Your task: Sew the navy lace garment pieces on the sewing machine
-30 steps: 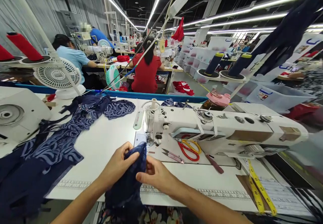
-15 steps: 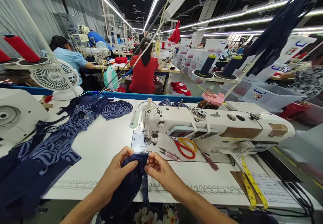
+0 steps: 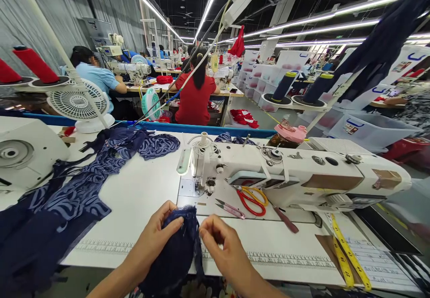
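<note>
The left hand (image 3: 156, 239) grips a bunched piece of navy lace (image 3: 179, 244), thumb on top and fingers curled beneath. The right hand (image 3: 223, 244) is pinched closed at the lace's right edge, fingertips together as if on a thread or strap; what sits between them is too small to tell. The lace lies just in front of the sewing machine (image 3: 285, 172), hanging off the near edge of the table (image 3: 144, 190) toward the lap.

Judged from this, the step is squaring up an edge before feeding it under the needle. To do it well:
- keep the left grip firm so the bundle does not slide off the table
- let the right pinch draw the edge flat and straight, without stretching the lace
- bring the leading edge up to the presser foot (image 3: 200, 186), which stands just behind the lace
- keep fingers to the sides of the needle line

Scissors (image 3: 250, 199) and snips (image 3: 230, 208) lie right of the foot, under the machine's arm. A heap of patterned fabric (image 3: 83, 186) lies well left of the machine
</note>
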